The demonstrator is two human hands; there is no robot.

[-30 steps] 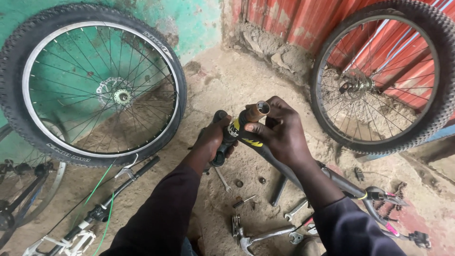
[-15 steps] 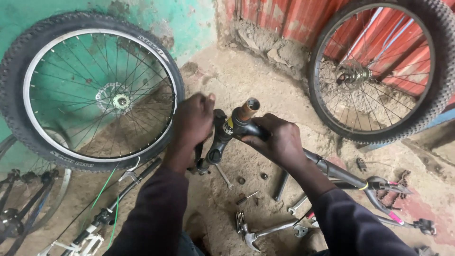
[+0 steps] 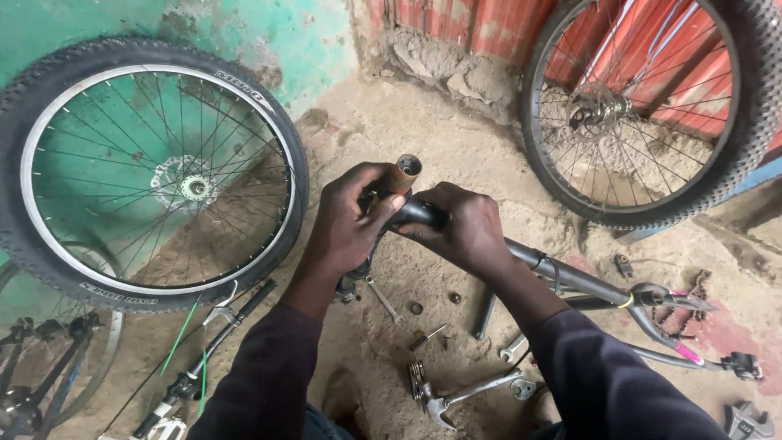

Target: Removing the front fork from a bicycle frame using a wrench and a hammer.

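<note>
A dark bicycle frame (image 3: 570, 275) lies across the dirt floor, its head end raised toward me. A rusty brown steerer tube (image 3: 405, 173) sticks up from that end. My left hand (image 3: 346, 224) wraps around the fork and tube just below the rusty tip. My right hand (image 3: 460, 224) grips the frame's black head tube beside it. The two hands almost touch. Both arms wear dark sleeves.
A wheel with tyre (image 3: 155, 167) leans on the green wall at left; another wheel (image 3: 652, 106) leans on red sheet metal at right. Spanners (image 3: 379, 297), a hammer (image 3: 456, 397), small nuts, a chain (image 3: 692, 292) and a black handlebar (image 3: 204, 358) litter the ground.
My left hand has come back from the side of the fork and closed around the steerer tube. The camera view has shifted slightly; my right hand has kept its grip.
</note>
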